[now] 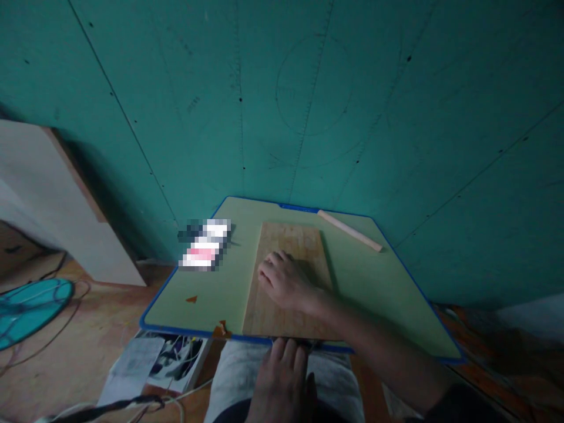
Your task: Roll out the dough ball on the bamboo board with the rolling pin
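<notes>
A rectangular wooden board (293, 238) lies on a pale green folding table (379, 288) with a blue rim. My right hand (284, 280) reaches in from the right and rests on the board with its fingers curled closed. Whatever its fingers may hold is hidden from this view. My left hand (284, 376) is low at the front edge of the table, above my lap, its fingers stretched forward and nothing seen in it. A light wooden rolling pin (350, 230) lies slanted at the table's back right.
A blurred-out bright object (206, 245) sits on the table's left side. Orange scraps (191, 299) lie near the front left. A green wall (264, 117) rises behind the table. Below left are a box with cables (176, 364), a teal round thing (35, 308) and a leaning white panel (66, 205).
</notes>
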Demonstrator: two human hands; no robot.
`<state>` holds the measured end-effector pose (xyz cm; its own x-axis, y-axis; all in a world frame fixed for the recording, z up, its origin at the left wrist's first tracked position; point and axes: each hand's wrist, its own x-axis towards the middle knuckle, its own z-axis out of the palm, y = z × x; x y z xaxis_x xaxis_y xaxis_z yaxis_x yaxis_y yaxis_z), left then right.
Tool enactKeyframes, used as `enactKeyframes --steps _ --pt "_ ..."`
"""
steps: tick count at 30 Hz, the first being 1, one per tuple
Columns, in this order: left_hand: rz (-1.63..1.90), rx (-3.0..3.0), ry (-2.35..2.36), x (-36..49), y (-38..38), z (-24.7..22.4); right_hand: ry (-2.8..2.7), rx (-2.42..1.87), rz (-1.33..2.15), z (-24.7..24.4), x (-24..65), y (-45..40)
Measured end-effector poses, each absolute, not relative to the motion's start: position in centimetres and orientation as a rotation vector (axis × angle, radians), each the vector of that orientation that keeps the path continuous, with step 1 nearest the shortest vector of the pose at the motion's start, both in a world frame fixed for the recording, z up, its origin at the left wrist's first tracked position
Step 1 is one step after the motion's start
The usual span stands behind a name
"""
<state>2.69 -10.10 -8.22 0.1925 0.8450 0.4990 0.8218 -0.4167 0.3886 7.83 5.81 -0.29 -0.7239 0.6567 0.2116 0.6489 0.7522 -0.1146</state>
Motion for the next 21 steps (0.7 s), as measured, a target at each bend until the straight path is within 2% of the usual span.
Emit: enactKeyframes --steps 3,9,11,16,21 --pt "1.013 2.414 1.669 2.4 -10.2 -7.9 -2.737 -0.954 0.185 0.6 10.3 3.4" --pt "0.708 2.345 1.633 2.2 -10.1 -8.1 -2.528 -0.979 0.636 0.8 14.8 1.6" --pt "0.685 2.33 1.638 2.2 -10.0 -8.1 -2.225 -1.005 0.905 0.1 15.7 1.8" --pt "0.728 2.385 1.623 2.0 -10.0 -7.9 -1.06 -0.936 1.577 -0.9 16.3 3.1" --pt "0.832 2.438 1.62 1.7 -10.0 -7.6 -0.539 -0.708 1.801 -0.4 15.7 3.8"
